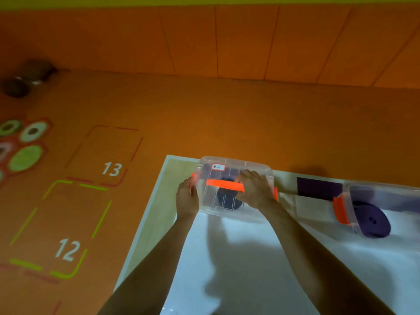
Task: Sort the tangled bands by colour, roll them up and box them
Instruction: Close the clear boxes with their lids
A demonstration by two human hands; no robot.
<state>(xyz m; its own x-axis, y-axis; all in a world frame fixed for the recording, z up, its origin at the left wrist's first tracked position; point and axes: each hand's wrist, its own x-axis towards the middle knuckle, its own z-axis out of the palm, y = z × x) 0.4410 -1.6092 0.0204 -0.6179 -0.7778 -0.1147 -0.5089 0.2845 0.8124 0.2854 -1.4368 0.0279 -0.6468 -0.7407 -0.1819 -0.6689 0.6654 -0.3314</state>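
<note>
W/ left hand curled round the latch end of the clear plastic orange-handled box, right hand clamped over its lid, dark rolled band inside betw. both grips, the person should prob. press lid flat & snap each latch fully.

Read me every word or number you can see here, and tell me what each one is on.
"13": white, on the orange floor, inside a red dashed rectangle.
"12": white, on the same floor, inside a green dashed rectangle.
Handwritten characters on the white label of the clear plastic box with orange handle: too blurred to read.
</note>
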